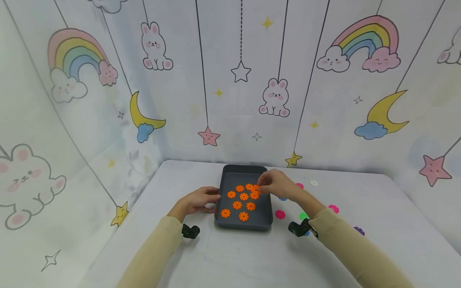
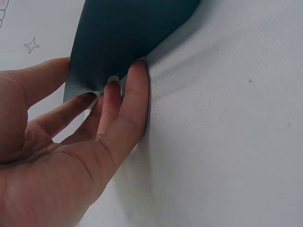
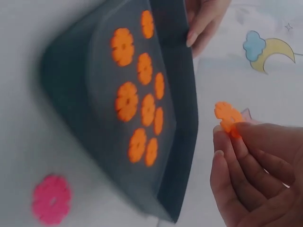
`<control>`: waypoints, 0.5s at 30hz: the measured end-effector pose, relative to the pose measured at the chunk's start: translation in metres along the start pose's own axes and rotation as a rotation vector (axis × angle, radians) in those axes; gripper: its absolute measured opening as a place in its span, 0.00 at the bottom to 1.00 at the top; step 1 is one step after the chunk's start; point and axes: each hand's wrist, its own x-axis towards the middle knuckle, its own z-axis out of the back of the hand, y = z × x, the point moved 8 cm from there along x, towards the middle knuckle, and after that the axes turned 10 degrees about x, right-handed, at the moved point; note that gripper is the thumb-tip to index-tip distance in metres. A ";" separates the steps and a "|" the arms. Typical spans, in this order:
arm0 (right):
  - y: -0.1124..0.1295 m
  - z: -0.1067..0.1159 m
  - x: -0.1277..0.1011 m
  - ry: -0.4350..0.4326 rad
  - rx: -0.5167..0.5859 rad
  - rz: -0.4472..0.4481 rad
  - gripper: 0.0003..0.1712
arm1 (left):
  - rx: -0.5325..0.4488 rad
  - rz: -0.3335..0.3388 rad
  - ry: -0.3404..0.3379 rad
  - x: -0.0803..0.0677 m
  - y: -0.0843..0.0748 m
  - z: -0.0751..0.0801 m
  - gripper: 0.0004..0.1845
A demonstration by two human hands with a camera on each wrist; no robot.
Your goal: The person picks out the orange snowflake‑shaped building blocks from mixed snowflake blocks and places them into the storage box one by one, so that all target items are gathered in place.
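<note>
A dark grey rectangular tray [image 1: 264, 218] lies on the white table, with several orange flower-shaped notched discs [image 1: 243, 216] spread over its floor. At its left side my left hand [image 1: 198, 200] holds the rim. In the left wrist view, the fingers [image 2: 135, 90] press the outer wall while the thumb reaches the rim edge, its tip hidden. Over the tray's far right part, my right hand [image 1: 277, 184] pinches one more orange flower disc [image 3: 226, 116] between thumb and fingertips. That disc appears raised above the others in the right wrist view.
Right of the tray lie loose flower discs: a pink one [image 1: 280, 214], a green one [image 1: 303, 216], a purple one [image 1: 359, 231], a white one [image 1: 314, 183] and others, some partly hidden by the right arm. A patterned curtain [image 1: 230, 96] hangs behind the table.
</note>
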 end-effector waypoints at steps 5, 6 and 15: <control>0.014 -0.012 0.031 0.000 -0.008 -0.005 0.07 | -0.007 0.002 -0.003 0.001 0.000 0.001 0.31; 0.016 -0.015 0.038 0.002 -0.008 -0.008 0.07 | -0.008 0.001 -0.002 0.001 0.000 0.001 0.31; 0.000 -0.041 0.089 -0.010 0.051 -0.080 0.07 | -0.013 -0.011 0.001 0.002 0.001 0.003 0.30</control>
